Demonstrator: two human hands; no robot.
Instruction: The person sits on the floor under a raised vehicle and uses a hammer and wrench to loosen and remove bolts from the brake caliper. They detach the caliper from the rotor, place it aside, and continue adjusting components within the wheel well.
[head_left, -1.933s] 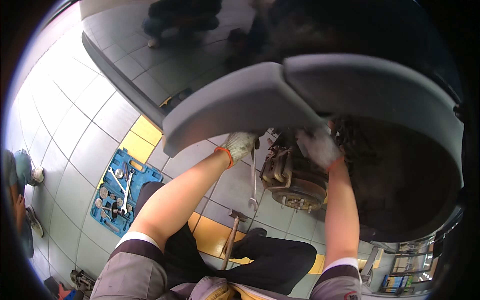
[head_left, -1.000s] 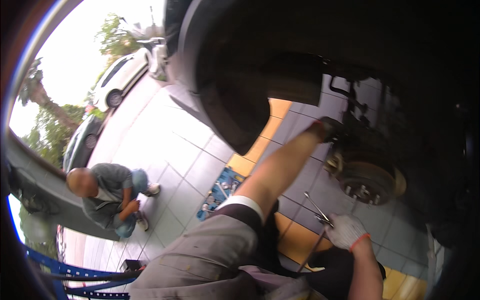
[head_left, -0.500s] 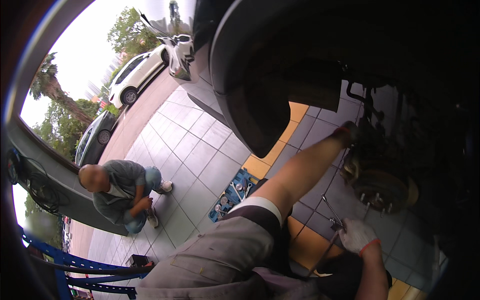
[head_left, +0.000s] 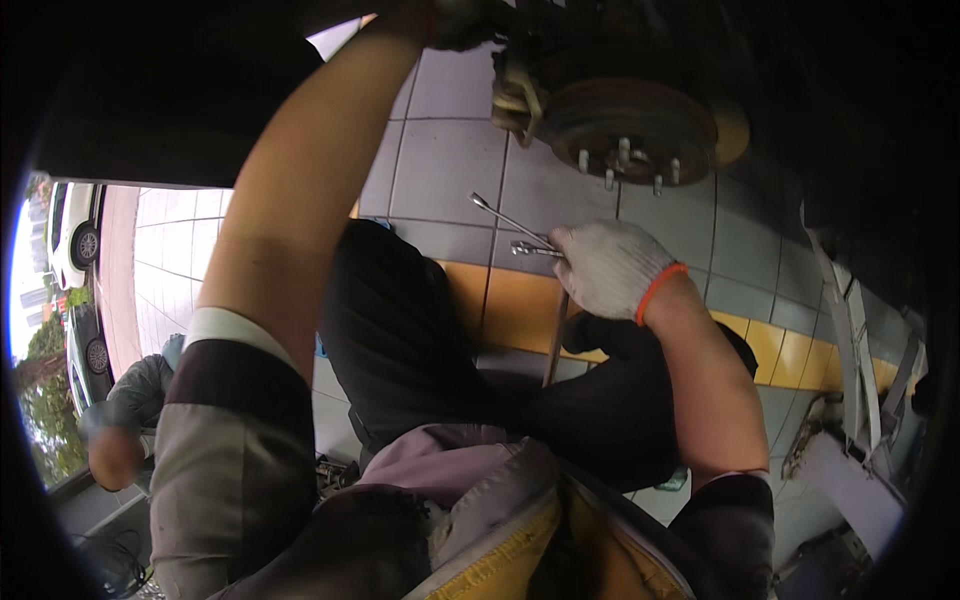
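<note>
My left arm stretches up to the far edge, where my left hand is in deep shadow beside the dark suspension parts; its fingers are hidden. To its right hangs a rusty brake disc with several bare wheel studs, and a brake caliper at its left side. Below the disc, my right hand, in a white knit glove with an orange cuff, is closed around a slim silver wrench. A second shiny metal tool end pokes out beside it. A long brownish bar runs down from this hand; whether I hold it is unclear.
Dark vehicle bodywork overhangs the upper left. Grey floor tiles with a yellow tile strip lie beneath. A co-worker is low at the left; parked cars stand outside. A pale metal stand is at the right.
My view has turned down and to the right, so the disc and both hands sit further up and left. The right hand still holds the wrench; the left still reaches toward the suspension.
</note>
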